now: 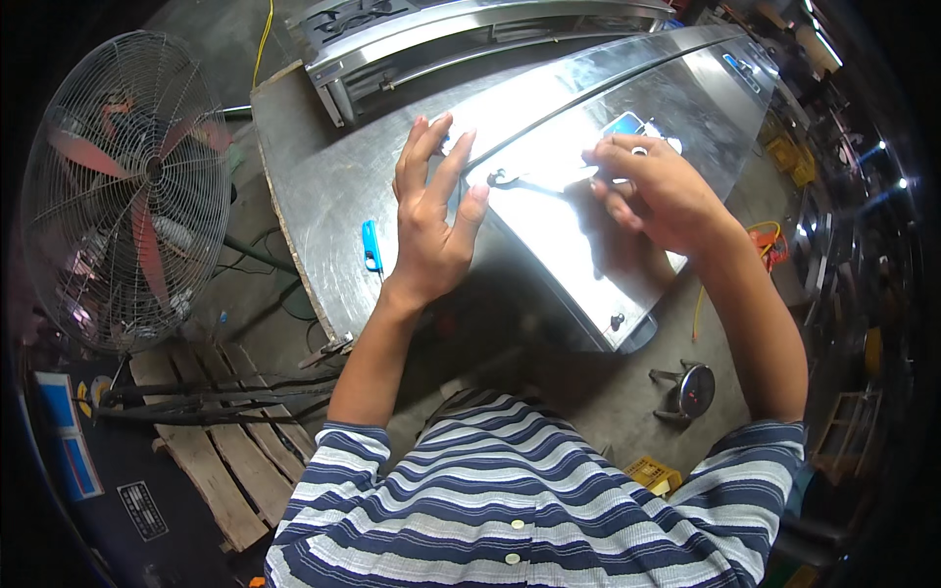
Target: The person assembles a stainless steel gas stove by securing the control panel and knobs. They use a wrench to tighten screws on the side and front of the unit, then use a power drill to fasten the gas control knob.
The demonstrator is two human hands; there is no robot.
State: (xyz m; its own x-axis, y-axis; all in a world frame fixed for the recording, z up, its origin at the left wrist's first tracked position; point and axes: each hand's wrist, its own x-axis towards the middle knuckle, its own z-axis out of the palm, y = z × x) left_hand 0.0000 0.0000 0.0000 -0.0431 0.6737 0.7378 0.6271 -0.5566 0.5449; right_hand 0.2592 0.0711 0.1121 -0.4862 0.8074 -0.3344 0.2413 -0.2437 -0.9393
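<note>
A long, shiny steel panel (pixel 549 245) lies over the metal-topped table (pixel 333 186), with glare across its middle. Over its left edge my left hand (pixel 431 211) is raised, fingers spread and holding nothing. My right hand (pixel 657 186) is above the panel with its fingers curled round the end of a slim metal tool that looks like an open-end wrench (pixel 529 183). The wrench's forked end points toward my left hand; glare hides part of its shaft. Beyond my right hand is a blue and white object (pixel 624 124), partly covered.
A blue-handled tool (pixel 371 245) lies on the table left of my left hand. A large caged fan (pixel 147 186) and a wooden pallet (pixel 221 431) stand at left. A round stool (pixel 691 390) is at right. Steel stove equipment (pixel 392 49) stands behind the table.
</note>
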